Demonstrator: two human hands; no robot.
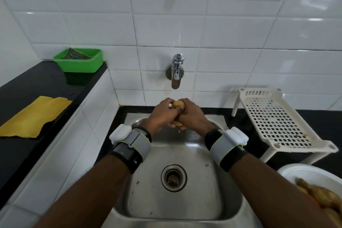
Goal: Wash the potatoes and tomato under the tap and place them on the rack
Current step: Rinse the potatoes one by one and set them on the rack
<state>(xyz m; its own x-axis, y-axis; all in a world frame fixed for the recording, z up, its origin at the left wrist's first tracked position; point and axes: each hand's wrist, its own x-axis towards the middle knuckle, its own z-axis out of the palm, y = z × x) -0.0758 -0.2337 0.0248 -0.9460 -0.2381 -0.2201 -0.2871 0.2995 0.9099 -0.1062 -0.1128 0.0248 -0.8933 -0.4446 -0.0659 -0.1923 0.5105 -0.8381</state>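
Under the tap (176, 75), at the sink's (207, 190) twelve o'clock, the left hand (162, 116) and right hand (193, 117) clamp curled fingers around one potato (178, 104), with the rack (273, 122) at three o'clock.

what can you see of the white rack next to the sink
The rack is white plastic, a flat tray on short legs, its top pierced with rows of square holes and a slatted strip along the far edge. It stands on the black counter right of the sink. A small yellowish speck lies near its right edge.
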